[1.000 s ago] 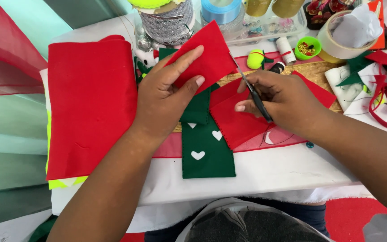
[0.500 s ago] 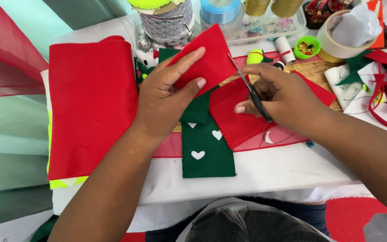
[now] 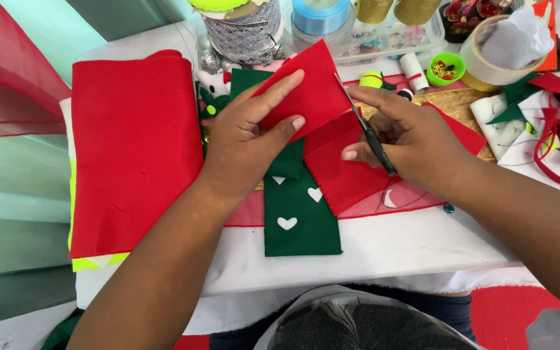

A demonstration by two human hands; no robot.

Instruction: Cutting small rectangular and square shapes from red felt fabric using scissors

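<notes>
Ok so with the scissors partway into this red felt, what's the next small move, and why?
Probably close the scissors for another short snip along the same line. The right hand has the blades at the edge of the red felt piece, which the left hand holds lifted above the green felt strip with white hearts. The cut looks unfinished.

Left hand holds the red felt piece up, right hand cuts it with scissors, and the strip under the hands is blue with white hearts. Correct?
Not quite: the strip is dark green with white hearts, not blue, as the head view shows. The rest stands: the left hand holds the red felt piece up, and the right hand cuts it with scissors.
</notes>
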